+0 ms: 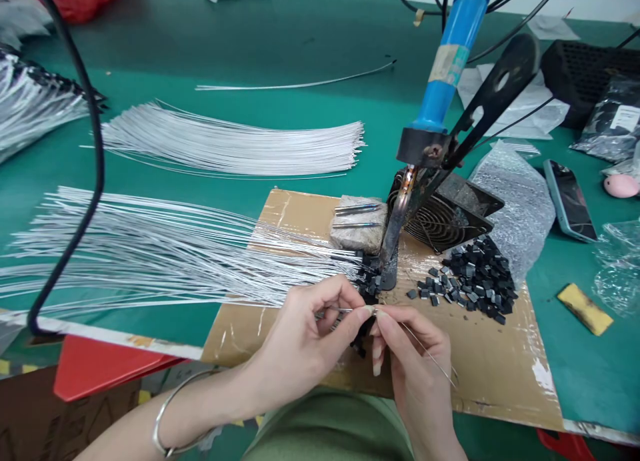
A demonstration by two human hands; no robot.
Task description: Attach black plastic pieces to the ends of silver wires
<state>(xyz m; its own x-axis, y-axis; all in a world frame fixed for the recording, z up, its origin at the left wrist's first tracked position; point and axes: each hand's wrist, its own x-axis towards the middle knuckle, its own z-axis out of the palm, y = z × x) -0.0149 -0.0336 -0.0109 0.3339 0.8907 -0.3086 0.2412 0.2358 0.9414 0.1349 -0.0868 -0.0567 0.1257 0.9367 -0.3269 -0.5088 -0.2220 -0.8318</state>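
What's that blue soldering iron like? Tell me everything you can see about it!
The soldering iron has a blue, plastic-looking handle with a pale patch, perhaps tape, around it. A black collar holds it to a dark slotted arm. Below, its metal shaft looks stained, coppery brown near the top and grey farther down. It slants downward to the left over the cardboard sheet; the very tip is hard to make out. Neither the left hand nor the right hand touches it.

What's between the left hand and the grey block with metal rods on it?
In the head view, the nearer bundle of white wires crosses between the left hand and the grey block, close to its black-tipped ends.
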